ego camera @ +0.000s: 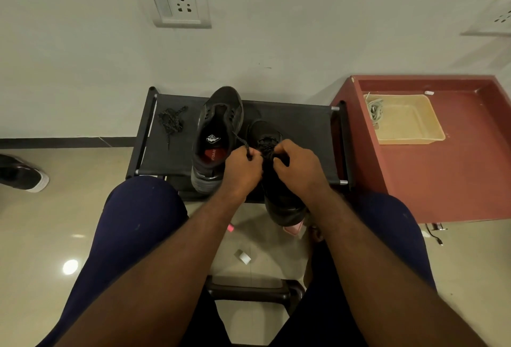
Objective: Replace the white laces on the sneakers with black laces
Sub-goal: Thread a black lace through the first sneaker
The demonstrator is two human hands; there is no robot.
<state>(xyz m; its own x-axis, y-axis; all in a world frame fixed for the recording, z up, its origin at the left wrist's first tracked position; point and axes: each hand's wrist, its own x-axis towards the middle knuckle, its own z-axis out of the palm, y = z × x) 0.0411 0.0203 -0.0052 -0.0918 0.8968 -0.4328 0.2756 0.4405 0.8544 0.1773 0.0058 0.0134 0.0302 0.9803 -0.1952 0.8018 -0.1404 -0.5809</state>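
Two dark sneakers stand on a black fabric rack (298, 122). The left sneaker (218, 125) has no lace and shows its insole. The right sneaker (279, 197) carries a black lace (266, 144) threaded through its eyelets, and its heel hangs over the rack's near edge. My left hand (242, 169) pinches one end of that lace, which rises up to the left. My right hand (297, 166) pinches the lace at the sneaker's upper eyelets. A spare black lace (171, 121) lies bunched at the rack's left end. White laces (374, 110) sit in a tan tray (414, 136).
The tan tray rests on a red-brown table (442, 180) to the right of the rack. Another shoe (23, 175) lies on the tiled floor at far left. My knees flank the rack, and a dark stool edge (249, 291) shows below. A wall socket (174, 3) is above.
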